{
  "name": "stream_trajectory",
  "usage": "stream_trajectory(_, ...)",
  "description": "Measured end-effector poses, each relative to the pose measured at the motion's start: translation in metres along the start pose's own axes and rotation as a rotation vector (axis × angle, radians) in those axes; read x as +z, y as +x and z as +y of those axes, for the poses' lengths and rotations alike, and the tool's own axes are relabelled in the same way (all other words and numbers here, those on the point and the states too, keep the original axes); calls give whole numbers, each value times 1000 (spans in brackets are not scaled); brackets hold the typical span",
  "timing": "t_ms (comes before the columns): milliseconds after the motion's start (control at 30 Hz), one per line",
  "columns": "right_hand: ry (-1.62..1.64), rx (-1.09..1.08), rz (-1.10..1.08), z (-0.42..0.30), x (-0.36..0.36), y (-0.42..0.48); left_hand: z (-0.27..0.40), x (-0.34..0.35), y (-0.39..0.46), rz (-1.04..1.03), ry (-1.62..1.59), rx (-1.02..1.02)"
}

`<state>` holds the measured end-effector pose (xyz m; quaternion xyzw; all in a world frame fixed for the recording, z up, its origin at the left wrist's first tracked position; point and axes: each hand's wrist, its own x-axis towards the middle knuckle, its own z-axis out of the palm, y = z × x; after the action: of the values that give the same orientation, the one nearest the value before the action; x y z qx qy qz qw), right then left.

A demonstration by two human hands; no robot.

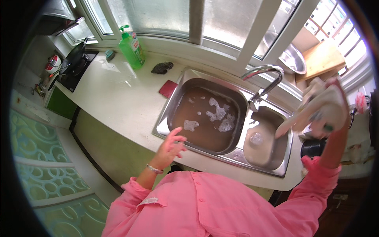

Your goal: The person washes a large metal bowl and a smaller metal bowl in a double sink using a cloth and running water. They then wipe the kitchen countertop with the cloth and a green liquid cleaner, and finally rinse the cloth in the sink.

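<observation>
Before me is a stainless steel double sink (245, 130). Brownish water with patches of foam fills the large left basin, and cloudy water stands in the small right one. My left hand (171, 146) hovers by the front rim of the large basin, fingers spread, holding nothing. Raised at the right, beyond the small basin, my right hand (333, 84) grips a pale, crumpled cloth (319, 109), which is blurred and hides most of the fingers. Between the basins, at the back, rises a chrome faucet (271, 78).
On the counter (118, 97) left of the sink are a dark scouring pad (162, 67), a red pad (168, 88) and a green pump bottle (132, 50). A black wok (74, 57) sits on the stove. Metal bowls (291, 59) and a wooden board (324, 59) stand by the window.
</observation>
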<state>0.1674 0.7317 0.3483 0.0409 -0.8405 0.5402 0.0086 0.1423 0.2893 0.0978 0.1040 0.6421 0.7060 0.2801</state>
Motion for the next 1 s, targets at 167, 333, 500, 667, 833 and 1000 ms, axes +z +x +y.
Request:
stream_trajectory(167, 358, 91, 114, 1, 177, 10, 41, 17, 16, -381, -464, -139)
stream_trajectory(333, 360, 266, -120, 29, 299, 33, 45, 1, 19, -422, -917, -205)
stream_trajectory(500, 27, -58, -108, 59, 337, 77, 39, -51, -10, 168, -850, -33)
stream_trajectory(667, -356, 104, -209, 107, 364, 157, 10, -125, -69, 436, -1013, 182)
stream_trajectory(833, -727, 22, -23, 154, 420, 231, 4, -169, -136, 718, -960, 333)
stream_trajectory(1000, -874, 150, -96, 157, 445, 264, -3, -184, -174, 824, -935, 397)
